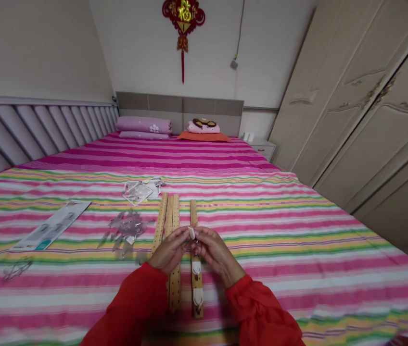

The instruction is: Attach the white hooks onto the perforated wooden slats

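My left hand (166, 251) and my right hand (218, 253) meet above a narrow wooden strip (193, 209). Between their fingertips is a small white hook (191, 233), pinched from both sides; its lower part is hidden by the fingers. Two similar white hooks, an upper one (197, 268) and a lower one (198, 296), sit on the near part of that strip. To the left, beside and partly beneath my left hand and sleeve, lie more dotted wooden strips (175, 283). Both hands are closed at the fingertips.
On the striped bedspread (298, 269), left of the strips, lie a heap of clear plastic pieces (130, 225), a pile of packaging (141, 190), a long card pack (54, 226) and a thin looped item (17, 268). A wardrobe (363, 110) stands right; a bed rail (45, 129) runs left.
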A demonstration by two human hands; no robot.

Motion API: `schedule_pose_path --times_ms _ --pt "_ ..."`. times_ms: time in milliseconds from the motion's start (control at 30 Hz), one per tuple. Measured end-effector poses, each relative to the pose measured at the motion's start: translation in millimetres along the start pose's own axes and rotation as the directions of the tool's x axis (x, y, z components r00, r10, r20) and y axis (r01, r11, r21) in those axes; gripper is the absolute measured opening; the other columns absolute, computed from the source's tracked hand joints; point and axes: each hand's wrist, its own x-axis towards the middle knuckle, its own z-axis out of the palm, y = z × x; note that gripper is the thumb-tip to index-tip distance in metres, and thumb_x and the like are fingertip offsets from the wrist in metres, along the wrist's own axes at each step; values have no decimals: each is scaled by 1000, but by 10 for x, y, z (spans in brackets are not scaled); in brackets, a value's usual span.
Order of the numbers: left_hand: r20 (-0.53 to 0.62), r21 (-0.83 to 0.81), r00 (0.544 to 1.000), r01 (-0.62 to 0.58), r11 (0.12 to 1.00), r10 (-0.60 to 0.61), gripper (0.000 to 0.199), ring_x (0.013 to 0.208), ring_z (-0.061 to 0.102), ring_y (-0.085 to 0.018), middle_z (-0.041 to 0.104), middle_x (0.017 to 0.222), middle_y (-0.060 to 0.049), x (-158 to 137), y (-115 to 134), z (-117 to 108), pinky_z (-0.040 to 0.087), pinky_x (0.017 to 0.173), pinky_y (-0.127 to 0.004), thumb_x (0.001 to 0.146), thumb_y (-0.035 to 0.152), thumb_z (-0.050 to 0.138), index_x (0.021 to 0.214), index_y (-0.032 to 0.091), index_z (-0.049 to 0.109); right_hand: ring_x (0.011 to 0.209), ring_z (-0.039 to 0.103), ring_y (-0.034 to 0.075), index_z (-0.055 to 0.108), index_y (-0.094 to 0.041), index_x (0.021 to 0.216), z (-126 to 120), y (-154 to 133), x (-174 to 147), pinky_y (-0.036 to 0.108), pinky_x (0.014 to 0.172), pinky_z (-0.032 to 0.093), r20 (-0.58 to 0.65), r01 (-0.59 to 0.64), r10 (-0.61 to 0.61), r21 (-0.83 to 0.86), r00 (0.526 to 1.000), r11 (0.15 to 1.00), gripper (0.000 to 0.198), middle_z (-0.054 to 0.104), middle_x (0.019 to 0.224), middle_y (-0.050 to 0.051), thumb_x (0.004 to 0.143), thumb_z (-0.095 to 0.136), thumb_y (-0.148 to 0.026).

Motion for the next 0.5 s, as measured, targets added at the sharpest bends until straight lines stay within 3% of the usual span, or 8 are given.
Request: schedule_pose_path --times_ms 200,333,500 --pt "-105 30 994 -5 1000 8 35 70 57 -9 67 81 -2 120 -40 63 43 66 -21 63 27 79 94 17 69 49 57 7 71 -12 79 -80 -19 72 14 46 46 -36 -4 6 65 999 998 23 67 63 1 58 81 -15" --pt "-226 127 970 -65 990 93 38 74 60 -11 69 81 -3 192 -2 130 43 68 -21 55 28 83 88 14 69 52 57 7 71 -14 79 -100 -48 122 15 49 47 -55 15 -13 43 998 999 21 68 68 1 58 78 -15" --pt "-259 187 955 -98 977 145 40 64 58 -10 67 72 -1 263 43 164 43 61 -22 51 34 83 82 14 67 53 57 9 72 -15 76 -109 -90 198 18 52 49 -112 35 -36 -11 993 999 19 68 70 2 57 74 -16"
